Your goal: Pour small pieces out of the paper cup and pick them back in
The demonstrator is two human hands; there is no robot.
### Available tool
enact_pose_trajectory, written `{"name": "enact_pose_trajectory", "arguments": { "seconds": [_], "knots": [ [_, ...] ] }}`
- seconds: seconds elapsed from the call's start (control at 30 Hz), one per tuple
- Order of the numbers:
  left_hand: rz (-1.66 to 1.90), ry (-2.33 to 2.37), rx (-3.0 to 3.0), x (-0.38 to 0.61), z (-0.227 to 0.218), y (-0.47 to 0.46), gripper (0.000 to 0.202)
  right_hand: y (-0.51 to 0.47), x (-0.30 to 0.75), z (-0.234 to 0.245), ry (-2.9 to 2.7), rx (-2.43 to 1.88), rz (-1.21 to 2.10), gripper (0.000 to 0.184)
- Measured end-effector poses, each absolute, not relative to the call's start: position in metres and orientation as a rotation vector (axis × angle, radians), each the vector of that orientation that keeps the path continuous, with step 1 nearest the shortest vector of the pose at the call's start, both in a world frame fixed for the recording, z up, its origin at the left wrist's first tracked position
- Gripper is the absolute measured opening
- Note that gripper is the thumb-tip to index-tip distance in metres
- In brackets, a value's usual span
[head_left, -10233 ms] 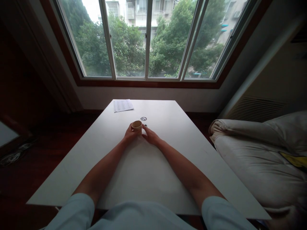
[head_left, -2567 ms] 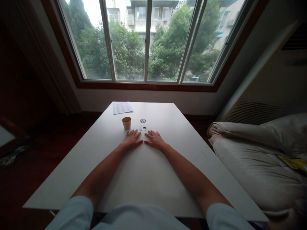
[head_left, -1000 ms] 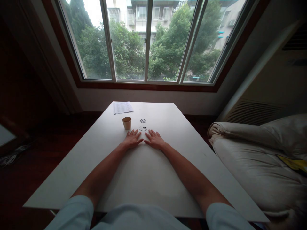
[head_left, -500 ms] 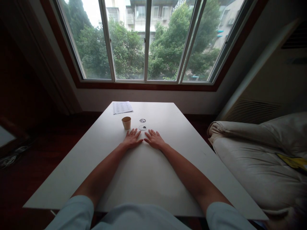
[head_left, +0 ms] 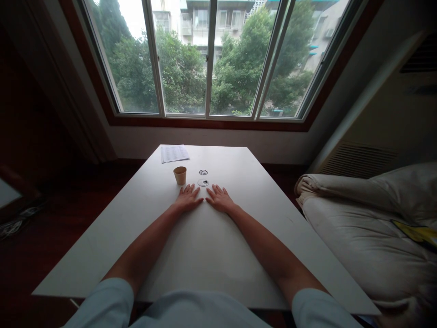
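Both of my hands lie palm down on a white table [head_left: 211, 255], fingers spread and pointing away from me. My left hand [head_left: 187, 199] holds nothing; just beyond its fingertips stands an upright brown paper cup [head_left: 180, 176]. My right hand [head_left: 220, 199] is likewise empty, and a small gap separates the two thumbs. Ahead of the hands, two flat round pieces lie one behind the other: a nearer disc [head_left: 202, 182] with a dark mark and a farther disc [head_left: 203, 172] with a dark pattern. What they are I cannot make out.
Printed paper sheets [head_left: 175, 153] lie at the table's far left corner. A window [head_left: 208, 116] is in the wall beyond. To the right is a pale cushioned seat [head_left: 355, 237] with a yellow item [head_left: 416, 232] on it. Cables [head_left: 17, 225] lie on the floor at left.
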State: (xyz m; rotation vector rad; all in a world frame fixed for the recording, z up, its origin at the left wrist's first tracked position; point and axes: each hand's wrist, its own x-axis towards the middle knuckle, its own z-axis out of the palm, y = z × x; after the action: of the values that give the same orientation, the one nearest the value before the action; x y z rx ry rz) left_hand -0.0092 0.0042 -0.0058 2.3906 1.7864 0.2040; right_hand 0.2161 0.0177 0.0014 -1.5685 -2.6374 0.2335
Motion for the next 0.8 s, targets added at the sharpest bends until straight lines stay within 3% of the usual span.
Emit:
{"name": "enact_pose_trajectory", "arguments": {
  "seconds": [0.43,0.63,0.8],
  "knots": [
    [0.417,1.725,2.392,-0.012,-0.009,0.007,0.072,0.023,0.218,-0.007,-2.58,-1.506,0.235,0.072],
    [0.889,1.782,2.27,-0.014,0.013,0.0,0.04,0.023,0.221,-0.007,-2.506,-1.408,0.212,0.059],
    [1.265,1.964,2.055,-0.03,0.034,-0.001,0.049,0.027,0.226,-0.008,-2.387,-1.306,0.184,0.041]
  ]
}}
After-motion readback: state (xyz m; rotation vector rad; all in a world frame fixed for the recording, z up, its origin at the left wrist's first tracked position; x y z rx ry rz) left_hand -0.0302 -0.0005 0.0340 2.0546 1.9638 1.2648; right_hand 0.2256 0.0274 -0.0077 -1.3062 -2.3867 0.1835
